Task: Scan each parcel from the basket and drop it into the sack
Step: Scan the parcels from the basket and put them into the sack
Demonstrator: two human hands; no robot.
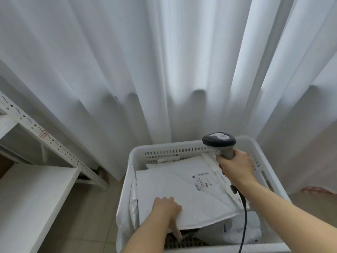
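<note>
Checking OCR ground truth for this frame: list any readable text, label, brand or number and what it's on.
None can be quoted.
Shipping label on the large white plastic mailer parcel: dark header line and barcode-like marks, too blurred to read.
Small red-outlined sticker on the white perforated metal shelf upright: too small to read.
Grey handheld barcode scanner: no legible brand.
</note>
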